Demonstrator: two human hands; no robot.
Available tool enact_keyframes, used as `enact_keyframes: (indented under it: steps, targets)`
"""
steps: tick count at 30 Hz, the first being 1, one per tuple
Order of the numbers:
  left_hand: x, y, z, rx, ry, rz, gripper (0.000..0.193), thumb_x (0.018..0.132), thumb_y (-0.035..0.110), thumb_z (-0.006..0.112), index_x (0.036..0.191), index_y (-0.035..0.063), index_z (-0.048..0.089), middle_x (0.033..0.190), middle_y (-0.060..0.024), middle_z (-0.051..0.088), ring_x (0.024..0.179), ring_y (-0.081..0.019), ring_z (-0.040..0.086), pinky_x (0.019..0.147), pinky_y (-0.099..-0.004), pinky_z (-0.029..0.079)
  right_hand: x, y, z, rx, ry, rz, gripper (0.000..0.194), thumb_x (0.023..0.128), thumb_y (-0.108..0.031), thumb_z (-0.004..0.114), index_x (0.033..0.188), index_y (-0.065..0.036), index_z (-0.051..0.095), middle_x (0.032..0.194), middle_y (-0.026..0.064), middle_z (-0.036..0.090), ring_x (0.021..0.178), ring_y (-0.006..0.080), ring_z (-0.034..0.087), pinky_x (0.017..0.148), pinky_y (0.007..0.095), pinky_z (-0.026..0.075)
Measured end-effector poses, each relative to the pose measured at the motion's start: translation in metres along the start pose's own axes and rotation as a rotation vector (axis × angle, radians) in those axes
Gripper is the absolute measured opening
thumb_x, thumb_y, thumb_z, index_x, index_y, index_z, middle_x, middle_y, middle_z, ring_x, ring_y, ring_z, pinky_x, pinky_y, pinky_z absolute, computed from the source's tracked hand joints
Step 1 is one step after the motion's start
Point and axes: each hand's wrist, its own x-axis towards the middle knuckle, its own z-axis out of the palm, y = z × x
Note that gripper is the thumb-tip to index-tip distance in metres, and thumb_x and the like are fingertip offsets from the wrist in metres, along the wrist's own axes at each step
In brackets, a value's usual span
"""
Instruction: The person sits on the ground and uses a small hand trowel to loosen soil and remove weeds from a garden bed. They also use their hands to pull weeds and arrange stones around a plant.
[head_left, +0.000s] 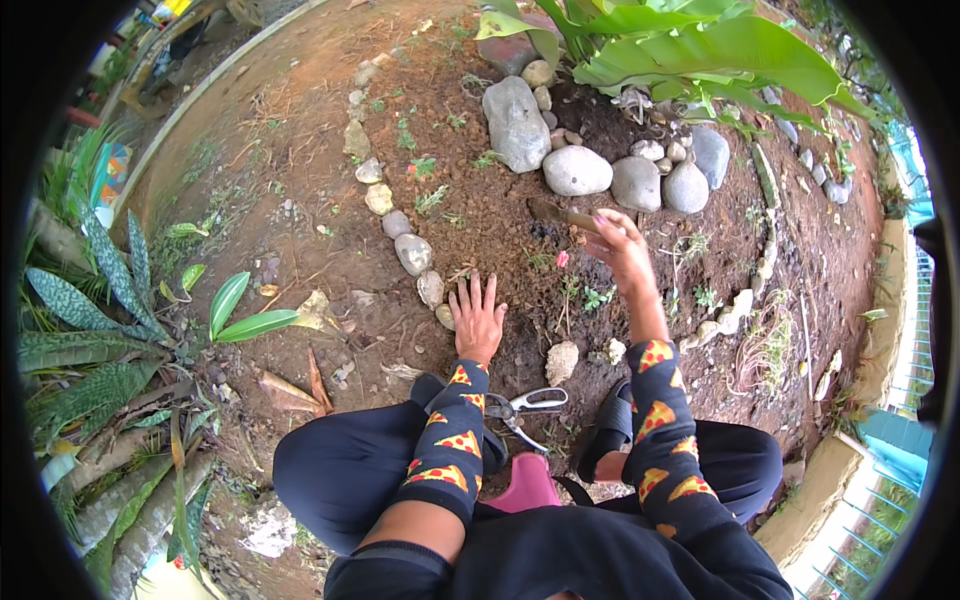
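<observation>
My left hand (478, 318) lies palm down on the soil with its fingers spread, beside the small stones of a curved border (413, 253). My right hand (619, 251) is closed around the handle of a small digging tool (574, 218); its dark blade meets the loose brown soil below the big round stones, and its exact kind is hard to tell. Between my hands grow a pink flower (562, 259) and a small green plant (597, 298). Garden shears with white handles (538, 400) rest on the ground between my feet, just ahead of a pink plastic item (529, 480).
Large grey stones (577, 170) ring a broad-leaved plant (705, 60) at the top. A second line of stones (727, 319) curves along the right. Mottled long-leaved plants (97, 337) stand at the left, and a low wall with a blue fence (877, 487) is at the right.
</observation>
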Motion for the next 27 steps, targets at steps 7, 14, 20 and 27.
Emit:
enact_keyframes:
  steps: [7, 14, 20, 27]
  targets:
    - [0.0, 0.007, 0.001, -0.035, 0.003, -0.052, 0.065, 0.089, 0.036, 0.052, 0.145, 0.0165, 0.026, 0.148, -0.0146, 0.025, 0.134, -0.0367, 0.026, 0.108, -0.0561, 0.019, -0.005, 0.0, 0.01, -1.391, -0.089, -0.044, 0.037, 0.093, -0.041, 0.048, 0.114, -0.014, 0.063, 0.098, 0.0174, 0.067, 0.089, 0.026, 0.067, 0.076, 0.0384, 0.054]
    - [0.009, 0.056, 0.009, -0.477, 0.105, -0.416, 0.071, 0.09, 0.031, 0.054, 0.143, 0.0007, 0.019, 0.147, -0.0252, 0.019, 0.136, -0.0406, 0.02, 0.11, -0.0524, 0.017, -0.035, -0.026, 0.006, -1.407, -0.009, -0.106, 0.035, 0.093, -0.039, 0.043, 0.107, -0.014, 0.064, 0.093, 0.0192, 0.067, 0.088, 0.0339, 0.066, 0.08, 0.0442, 0.051]
    - [0.028, 0.05, 0.01, -0.67, 0.047, -0.925, 0.092, 0.083, 0.035, 0.065, 0.144, -0.0037, 0.008, 0.15, -0.0287, 0.004, 0.14, -0.0406, 0.008, 0.113, -0.0472, 0.015, -0.075, -0.025, -0.04, -1.373, 0.087, -0.001, 0.038, 0.092, -0.044, 0.044, 0.111, -0.017, 0.064, 0.091, 0.02, 0.067, 0.087, 0.037, 0.064, 0.077, 0.0457, 0.05]
    - [0.068, 0.078, 0.001, -0.934, -0.188, -1.09, 0.101, 0.082, 0.036, 0.068, 0.144, -0.0034, -0.002, 0.15, -0.0283, -0.006, 0.14, -0.0415, -0.003, 0.115, -0.0462, 0.007, -0.06, 0.023, -0.054, -1.261, 0.247, -0.169, 0.029, 0.092, -0.038, 0.046, 0.109, -0.019, 0.061, 0.087, 0.0202, 0.066, 0.082, 0.0391, 0.064, 0.073, 0.0484, 0.049]
